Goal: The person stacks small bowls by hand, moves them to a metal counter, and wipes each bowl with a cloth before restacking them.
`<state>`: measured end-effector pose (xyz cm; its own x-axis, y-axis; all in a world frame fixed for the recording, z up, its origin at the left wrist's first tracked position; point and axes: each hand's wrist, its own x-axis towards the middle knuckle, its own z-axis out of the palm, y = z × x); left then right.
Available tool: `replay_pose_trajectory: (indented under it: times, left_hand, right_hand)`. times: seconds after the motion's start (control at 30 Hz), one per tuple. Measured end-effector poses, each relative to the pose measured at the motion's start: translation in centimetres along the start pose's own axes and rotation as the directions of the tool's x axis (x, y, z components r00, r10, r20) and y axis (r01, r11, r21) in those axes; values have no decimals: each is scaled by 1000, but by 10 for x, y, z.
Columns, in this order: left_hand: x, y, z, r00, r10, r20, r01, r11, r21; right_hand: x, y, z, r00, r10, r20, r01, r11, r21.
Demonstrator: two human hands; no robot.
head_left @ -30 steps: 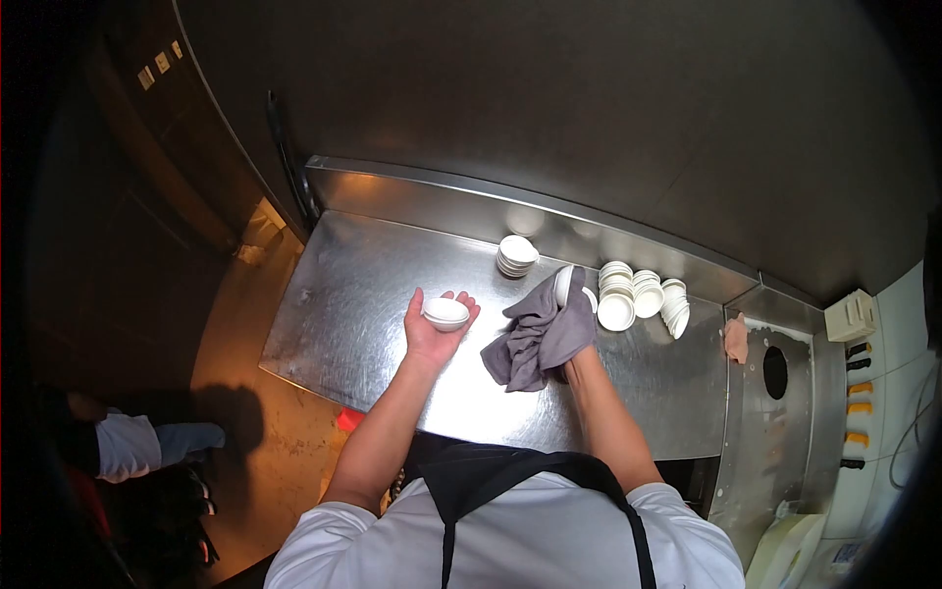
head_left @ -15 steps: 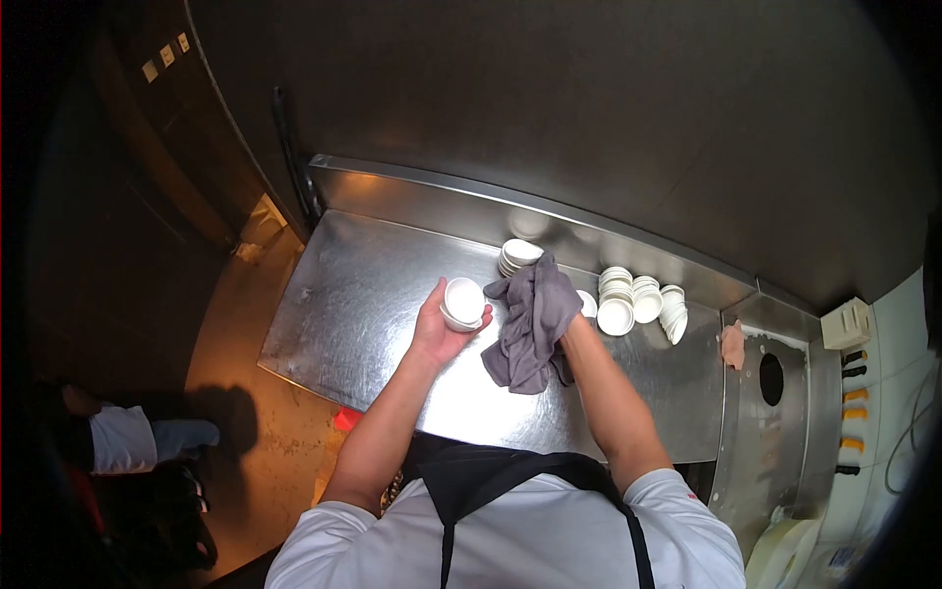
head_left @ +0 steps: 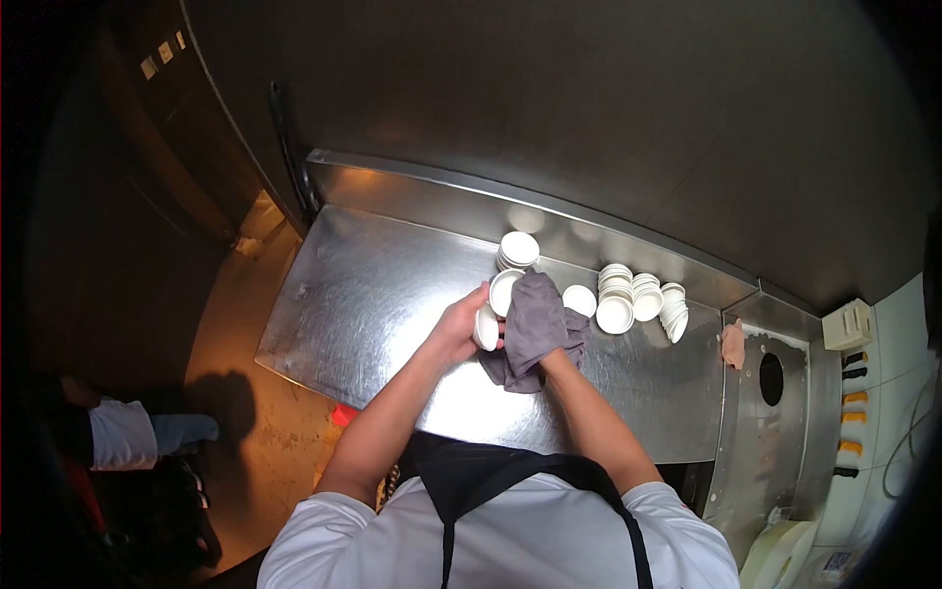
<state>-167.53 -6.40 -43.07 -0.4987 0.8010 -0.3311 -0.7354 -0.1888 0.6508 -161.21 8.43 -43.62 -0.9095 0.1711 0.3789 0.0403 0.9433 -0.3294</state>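
In my left hand [head_left: 461, 326] is a small white bowl [head_left: 486, 328], tipped on its side with the fingers curled around it. A grey cloth [head_left: 536, 319] drapes over my right hand [head_left: 555, 361], hiding its fingers. Between the left fingertips and the cloth's edge shows a second white bowl [head_left: 505, 293], its hollow facing up. Just behind it rises a short stack of white bowls [head_left: 519, 247]. To the right of the cloth, a single white bowl [head_left: 579, 300] rests on the steel counter [head_left: 392, 285].
Several leaning stacks of white bowls [head_left: 615, 312] stand farther right along the raised back edge. A pinkish rag [head_left: 733, 344] lies by a steel section with a round dark hole [head_left: 771, 379]. Knives with yellow handles [head_left: 854, 417] hang at the right wall. Another person [head_left: 123, 435] is at the lower left.
Two nested bowls in my left hand are now apart, one tipped in the palm. The cloth and right hand have moved left and closer to my left hand, uncovering the single bowl.
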Motion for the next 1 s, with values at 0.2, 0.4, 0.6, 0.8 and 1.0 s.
replay_pose_trajectory:
  times: [0.2,0.4,0.6,0.8,1.0]
  left_hand:
    - [9,-1,0,989,-98,-115,114,983,144]
    - [4,-3,14,991,-50,-121,70,982,173]
    - [0,-4,-5,951,64,-302,-51,997,49]
    - [-3,1,4,946,123,-301,-132,991,-8]
    - [2,-12,-15,862,410,-297,-450,889,-80]
  right_hand:
    - [13,-6,-10,996,-51,-75,60,990,127]
    - [5,54,45,951,142,-273,-165,984,-62]
    - [31,41,4,702,704,111,-595,493,635]
    - [51,47,7,834,432,342,-549,598,584]
    - [25,-6,-33,942,-287,176,268,955,124]
